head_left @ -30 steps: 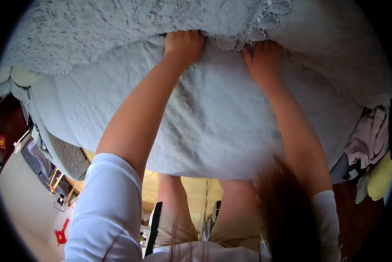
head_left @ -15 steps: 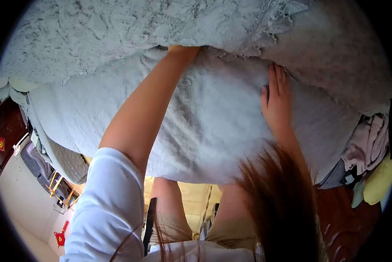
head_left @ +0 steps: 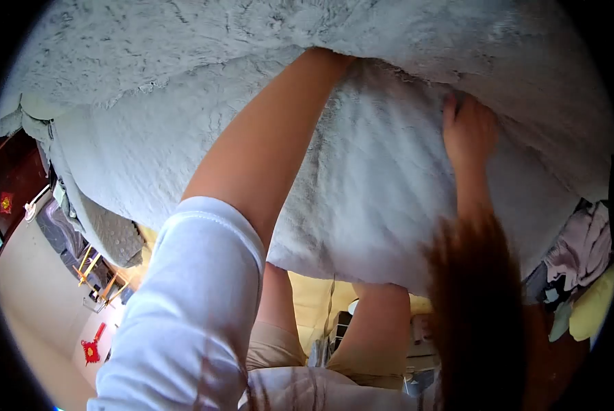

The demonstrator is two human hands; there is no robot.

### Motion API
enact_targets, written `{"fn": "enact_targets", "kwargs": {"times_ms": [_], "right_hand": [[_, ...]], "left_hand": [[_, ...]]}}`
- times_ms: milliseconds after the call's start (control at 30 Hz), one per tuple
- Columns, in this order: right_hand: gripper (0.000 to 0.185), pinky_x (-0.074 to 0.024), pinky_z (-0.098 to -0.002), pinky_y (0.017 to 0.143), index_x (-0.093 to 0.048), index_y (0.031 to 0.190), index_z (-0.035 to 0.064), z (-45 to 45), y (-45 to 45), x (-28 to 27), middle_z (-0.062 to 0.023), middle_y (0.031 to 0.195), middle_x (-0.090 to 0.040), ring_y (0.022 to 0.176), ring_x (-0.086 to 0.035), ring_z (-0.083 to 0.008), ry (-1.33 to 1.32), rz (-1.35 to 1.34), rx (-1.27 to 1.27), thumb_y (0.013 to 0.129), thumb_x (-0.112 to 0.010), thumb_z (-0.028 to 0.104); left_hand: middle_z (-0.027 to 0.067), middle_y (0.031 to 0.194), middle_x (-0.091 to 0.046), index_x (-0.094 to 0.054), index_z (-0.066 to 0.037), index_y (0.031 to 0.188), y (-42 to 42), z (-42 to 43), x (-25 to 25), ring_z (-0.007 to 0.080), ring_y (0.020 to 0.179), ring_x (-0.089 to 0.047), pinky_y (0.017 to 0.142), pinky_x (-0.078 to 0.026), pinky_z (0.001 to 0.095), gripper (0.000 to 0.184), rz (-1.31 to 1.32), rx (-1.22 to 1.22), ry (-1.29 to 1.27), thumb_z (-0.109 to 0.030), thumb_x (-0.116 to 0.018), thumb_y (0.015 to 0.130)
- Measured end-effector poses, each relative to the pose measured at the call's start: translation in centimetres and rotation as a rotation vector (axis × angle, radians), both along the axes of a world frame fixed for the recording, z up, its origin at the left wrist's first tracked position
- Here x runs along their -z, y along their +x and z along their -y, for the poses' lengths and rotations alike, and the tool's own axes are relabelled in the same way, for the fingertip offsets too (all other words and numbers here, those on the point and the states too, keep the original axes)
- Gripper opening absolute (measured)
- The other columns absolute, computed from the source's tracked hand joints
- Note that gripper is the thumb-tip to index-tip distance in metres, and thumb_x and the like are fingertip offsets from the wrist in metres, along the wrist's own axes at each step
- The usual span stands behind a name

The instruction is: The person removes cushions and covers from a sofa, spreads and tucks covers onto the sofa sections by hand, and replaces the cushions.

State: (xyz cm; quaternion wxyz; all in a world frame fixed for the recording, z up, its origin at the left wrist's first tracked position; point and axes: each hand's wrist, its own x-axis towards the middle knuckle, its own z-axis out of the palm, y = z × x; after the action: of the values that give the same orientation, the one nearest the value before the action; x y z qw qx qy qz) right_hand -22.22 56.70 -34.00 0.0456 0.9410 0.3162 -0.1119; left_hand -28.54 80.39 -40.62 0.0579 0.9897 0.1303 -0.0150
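Up along the top of my head-camera view, the grey plush blanket (head_left: 204, 34) lies in a thick fold over the pale quilted cover (head_left: 368, 185), and that's where both arms reach. On the left, I've got the bare left forearm (head_left: 273, 137) running out of a white sleeve (head_left: 184, 301) and straight under the blanket's edge. The left hand is hidden there, so I can't tell whether it's gripping anything. Over to the right, the right hand (head_left: 470, 137) is on the quilted cover, just beside that same edge, thumb a little apart from the fingers; it's blurred, and I can't tell if cloth is pinched. Dark brown hair (head_left: 475, 294) hangs across the right arm, with rumpled pink clothing (head_left: 581, 246) off at far right.
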Motion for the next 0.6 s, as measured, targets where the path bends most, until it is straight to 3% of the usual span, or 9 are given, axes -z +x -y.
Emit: {"fn": "enact_targets", "kwargs": {"times_ms": [33,133,233,333,400,433,500,567,600], "right_hand": [[0.041,-0.0386,-0.0461,0.087,-0.055,0.101,-0.0028,-0.5,0.7,-0.8,-0.0253,0.104,-0.056,0.097,-0.053,-0.0372,-0.110,-0.073,0.062,0.086,-0.043,0.034],[0.044,-0.0426,-0.0452,0.082,-0.060,0.093,-0.0003,0.5,1.1,0.3,-0.0243,0.092,-0.060,0.085,-0.057,-0.0377,0.070,0.026,0.041,0.086,-0.041,0.039],[0.046,-0.0380,-0.0450,0.089,-0.052,0.114,0.0036,0.7,0.7,0.2,-0.0216,0.109,-0.055,0.102,-0.051,-0.0353,-0.048,-0.084,0.081,0.087,-0.038,0.039],[0.056,-0.0264,-0.0530,0.098,-0.035,0.131,0.0100,4.2,-4.0,1.6,-0.0152,0.133,-0.037,0.122,-0.033,-0.0353,0.131,0.302,-0.039,0.087,-0.038,0.043],[0.059,-0.0192,-0.0575,0.099,-0.025,0.136,0.0138,8.8,-6.2,0.2,-0.0112,0.140,-0.025,0.128,-0.022,-0.0341,0.002,0.139,0.006,0.087,-0.037,0.044],[0.061,-0.0156,-0.0597,0.099,-0.019,0.138,0.0157,11.5,-7.1,-0.6,-0.0092,0.143,-0.018,0.131,-0.017,-0.0334,-0.061,0.057,0.024,0.087,-0.037,0.045],[0.058,-0.0163,-0.0628,0.097,-0.022,0.137,0.0174,17.9,-7.7,-2.0,-0.0095,0.144,-0.017,0.130,-0.018,-0.0328,-0.111,0.045,0.222,0.088,-0.037,0.044],[0.056,-0.0187,-0.0540,0.102,-0.023,0.137,0.0156,23.7,-7.5,-3.9,-0.0103,0.143,-0.019,0.130,-0.020,-0.0320,-0.170,-0.028,0.456,0.088,-0.038,0.039],[0.054,-0.0227,-0.0503,0.101,-0.027,0.135,0.0143,28.8,-7.3,-2.7,-0.0122,0.139,-0.025,0.127,-0.026,-0.0330,-0.147,-0.071,0.424,0.088,-0.038,0.037]], "left_hand": [[0.0159,0.128,-0.041,-0.041,-0.007,0.125,-0.4,0.3,-0.2,0.0316,0.117,-0.037,0.101,-0.025,0.0450,0.045,0.020,0.002,-0.022,-0.029,-0.040,0.087],[0.0167,0.127,-0.042,-0.041,-0.005,0.125,-4.7,2.7,-1.4,0.0321,0.116,-0.038,0.100,-0.025,0.0457,0.045,0.101,0.034,-0.133,-0.029,-0.040,0.087],[0.0172,0.130,-0.039,-0.038,-0.007,0.128,-13.1,7.0,-5.6,0.0340,0.123,-0.031,0.099,-0.020,0.0560,0.051,-0.115,-0.214,-0.108,-0.032,-0.044,0.084],[0.0214,0.141,-0.018,-0.031,-0.006,0.133,-21.8,13.4,-5.9,0.0356,0.131,-0.017,0.101,-0.013,0.0563,0.062,-0.080,-0.170,-0.152,-0.032,-0.048,0.080],[0.0219,0.141,-0.016,-0.028,-0.001,0.133,-25.1,19.4,-6.3,0.0332,0.132,-0.013,0.103,-0.012,0.0540,0.066,-0.310,-0.111,-0.166,-0.034,-0.048,0.080],[0.0225,0.141,-0.017,-0.028,0.001,0.133,-26.4,22.5,-6.4,0.0328,0.133,-0.012,0.103,-0.013,0.0517,0.067,-0.233,-0.177,-0.389,-0.034,-0.049,0.079],[0.0239,0.140,-0.017,-0.029,0.001,0.132,-26.4,27.5,-8.4,0.0337,0.132,-0.014,0.104,-0.015,0.0499,0.066,-0.127,-0.276,-0.581,-0.030,-0.052,0.078],[0.0228,0.140,-0.018,-0.030,0.001,0.131,-26.4,30.8,-9.8,0.0332,0.132,-0.015,0.104,-0.017,0.0489,0.066,-0.173,-0.043,-0.675,-0.029,-0.054,0.077],[0.0222,0.140,-0.019,-0.031,0.001,0.131,-26.3,32.6,-10.7,0.0329,0.131,-0.016,0.104,-0.017,0.0484,0.066,-0.189,0.089,-0.731,-0.028,-0.055,0.077]]}}
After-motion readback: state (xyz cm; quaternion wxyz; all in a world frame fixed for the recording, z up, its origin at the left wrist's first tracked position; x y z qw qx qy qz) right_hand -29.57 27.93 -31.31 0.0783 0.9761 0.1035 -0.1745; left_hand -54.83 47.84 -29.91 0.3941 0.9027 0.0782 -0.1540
